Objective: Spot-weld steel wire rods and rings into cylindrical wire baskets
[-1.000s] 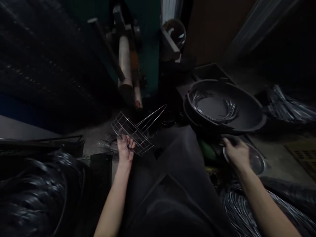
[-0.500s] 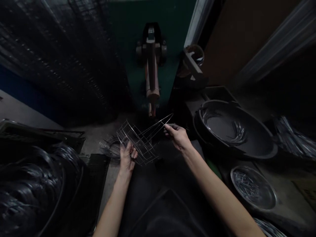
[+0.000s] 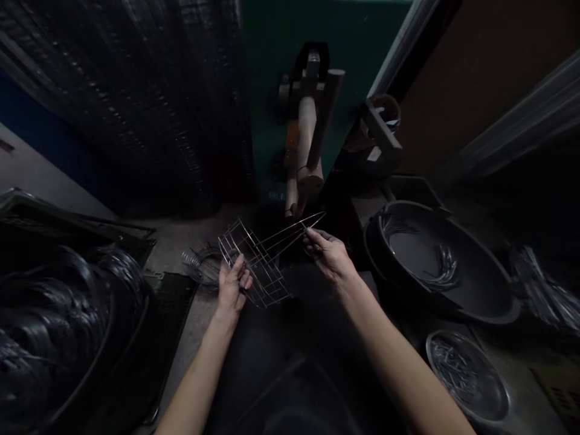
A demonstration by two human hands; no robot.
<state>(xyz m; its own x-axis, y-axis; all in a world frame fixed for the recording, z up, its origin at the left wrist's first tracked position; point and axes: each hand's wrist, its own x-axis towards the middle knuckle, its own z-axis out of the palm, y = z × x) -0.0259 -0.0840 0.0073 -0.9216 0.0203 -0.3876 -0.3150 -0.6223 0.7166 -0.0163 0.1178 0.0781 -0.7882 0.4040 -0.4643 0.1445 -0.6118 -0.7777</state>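
Note:
In the middle of the head view, a round wire basket (image 3: pixel 267 279) of thin bright rods is held tilted on its side. My left hand (image 3: pixel 234 285) is closed on its left rim, thumb on top. From the basket's right side, long thin wires (image 3: pixel 284 231) run up to a narrow tip. My right hand (image 3: pixel 330 254) pinches these wires near that tip; whether they are fixed to the basket I cannot tell. Just beyond the tip are the copper-coloured electrode arms (image 3: pixel 309 145) of a green machine (image 3: pixel 362 36). The wires appear apart from them, though the dark blurs this.
At left, a dark crate (image 3: pixel 174 308) bears coils of wire (image 3: pixel 58 314). Another wire piece (image 3: pixel 202 263) lies on the floor beside my left hand. At right are a large black pan (image 3: pixel 489 284) with wire rings, a metal bowl (image 3: pixel 496 399) of short rods and a rod bundle (image 3: pixel 548 290).
The view has swung left, so the machine appears further right. Both hands keep their grips. The basket and wires have shifted slightly, with the wire tip still near the electrode arms.

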